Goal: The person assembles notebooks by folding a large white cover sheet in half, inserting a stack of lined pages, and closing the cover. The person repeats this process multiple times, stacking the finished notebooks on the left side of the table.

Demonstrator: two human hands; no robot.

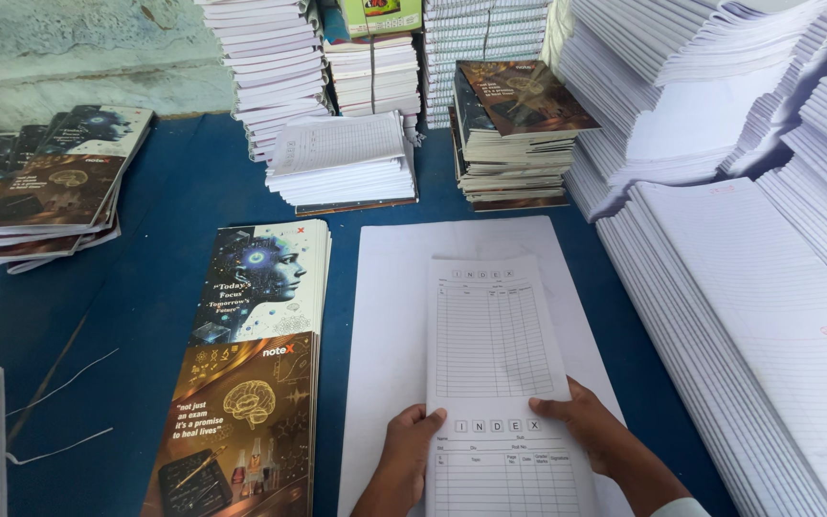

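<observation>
While the printed index sheet [496,364] lies between our hands, left hand [404,460] and right hand [593,433] pinch its edges, fingers loosely curled. Beneath: large white sheet [390,316], blue table [169,220]. Left of fingers, cover stack [251,373]; right, ruled paper piles [768,316].

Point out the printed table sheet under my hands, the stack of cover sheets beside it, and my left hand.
printed table sheet [493,335], head view, middle of its upper grid.
stack of cover sheets [251,364], head view, centre of the top cover.
left hand [412,442], head view, back of the hand.
</observation>
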